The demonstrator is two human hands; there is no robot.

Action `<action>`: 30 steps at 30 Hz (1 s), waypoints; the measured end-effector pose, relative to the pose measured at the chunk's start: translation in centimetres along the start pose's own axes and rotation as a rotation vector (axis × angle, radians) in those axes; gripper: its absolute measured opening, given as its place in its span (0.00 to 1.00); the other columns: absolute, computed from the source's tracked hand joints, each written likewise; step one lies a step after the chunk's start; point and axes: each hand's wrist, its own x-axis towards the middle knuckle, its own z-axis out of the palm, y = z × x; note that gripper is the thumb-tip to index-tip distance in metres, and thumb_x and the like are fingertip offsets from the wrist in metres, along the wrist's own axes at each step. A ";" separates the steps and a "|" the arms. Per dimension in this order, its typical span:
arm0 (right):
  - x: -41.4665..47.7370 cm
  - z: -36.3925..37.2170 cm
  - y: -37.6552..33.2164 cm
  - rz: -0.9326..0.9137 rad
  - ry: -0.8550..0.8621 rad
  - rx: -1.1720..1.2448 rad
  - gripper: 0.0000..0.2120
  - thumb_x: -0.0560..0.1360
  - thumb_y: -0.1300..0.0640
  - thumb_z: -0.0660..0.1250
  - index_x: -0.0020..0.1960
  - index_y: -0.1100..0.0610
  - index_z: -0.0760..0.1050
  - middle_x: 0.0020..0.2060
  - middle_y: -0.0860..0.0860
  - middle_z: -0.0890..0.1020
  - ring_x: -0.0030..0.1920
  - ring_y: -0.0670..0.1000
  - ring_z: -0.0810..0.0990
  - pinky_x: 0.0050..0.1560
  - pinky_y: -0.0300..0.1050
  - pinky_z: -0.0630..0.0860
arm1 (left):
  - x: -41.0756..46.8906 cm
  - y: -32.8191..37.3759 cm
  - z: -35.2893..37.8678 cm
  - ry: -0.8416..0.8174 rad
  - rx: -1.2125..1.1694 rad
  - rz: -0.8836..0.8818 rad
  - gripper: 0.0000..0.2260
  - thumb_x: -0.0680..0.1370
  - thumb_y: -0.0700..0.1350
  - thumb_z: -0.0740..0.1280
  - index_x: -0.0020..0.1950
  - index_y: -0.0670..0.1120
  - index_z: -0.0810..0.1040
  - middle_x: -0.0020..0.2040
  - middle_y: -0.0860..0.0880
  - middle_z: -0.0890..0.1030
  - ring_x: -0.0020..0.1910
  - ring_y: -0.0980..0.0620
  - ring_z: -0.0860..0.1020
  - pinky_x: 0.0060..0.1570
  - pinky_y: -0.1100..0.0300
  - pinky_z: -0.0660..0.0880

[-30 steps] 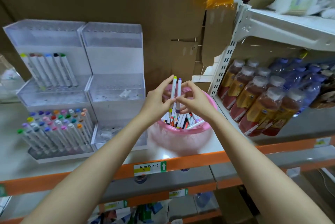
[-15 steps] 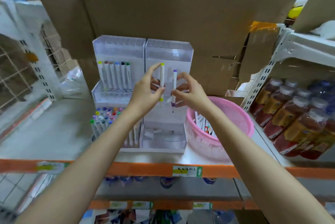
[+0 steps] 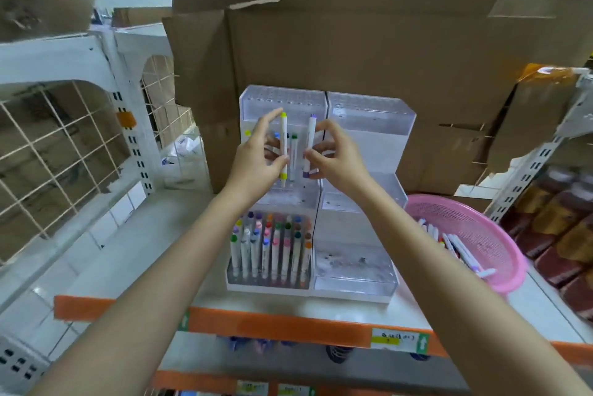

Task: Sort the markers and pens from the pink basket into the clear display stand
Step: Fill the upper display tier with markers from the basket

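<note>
My left hand (image 3: 253,161) pinches a white marker with yellow-green caps (image 3: 283,135), held upright. Beside it, my right hand (image 3: 333,161) pinches a white marker with purple caps (image 3: 308,145), also upright. Both markers hover in front of the middle tier of the clear display stand (image 3: 362,113), left half. That tier holds a few markers behind my fingers. The stand's lowest left tier (image 3: 272,248) is packed with several coloured markers. The pink basket (image 3: 494,235) sits to the right with several pens lying in it.
The stand's right half (image 3: 356,270) holds no markers. Cardboard boxes (image 3: 385,58) rise behind the stand. Bottles (image 3: 552,219) line the shelf at far right. A white wire rack (image 3: 64,155) stands at left. The orange shelf edge (image 3: 288,328) runs below.
Both hands lifted the two markers out of the pink basket and carried them left to the stand's left half. The view swung left with them.
</note>
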 end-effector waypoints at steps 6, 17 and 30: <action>1.8 0.9 0.6 -0.070 0.156 -0.067 0.12 0.76 0.64 0.67 0.53 0.51 0.70 0.35 0.54 0.77 0.36 0.54 0.79 0.37 0.58 0.82 | 2.3 -0.6 0.3 -0.008 -0.065 0.067 0.28 0.75 0.39 0.69 0.70 0.57 0.64 0.43 0.49 0.77 0.43 0.55 0.79 0.45 0.53 0.80; 2.8 0.4 1.9 -0.167 0.275 -0.205 0.12 0.74 0.62 0.69 0.55 0.57 0.72 0.34 0.54 0.81 0.35 0.52 0.82 0.38 0.56 0.79 | 4.5 -0.6 3.0 0.046 -0.044 0.176 0.22 0.74 0.40 0.71 0.66 0.49 0.68 0.39 0.57 0.75 0.39 0.61 0.79 0.41 0.69 0.76; 3.0 0.3 3.2 -0.241 0.299 -0.209 0.09 0.75 0.61 0.70 0.52 0.58 0.73 0.30 0.48 0.80 0.31 0.45 0.80 0.35 0.45 0.79 | 4.5 -1.1 3.7 0.132 0.141 0.250 0.20 0.74 0.41 0.72 0.63 0.45 0.71 0.41 0.49 0.80 0.41 0.54 0.79 0.42 0.67 0.74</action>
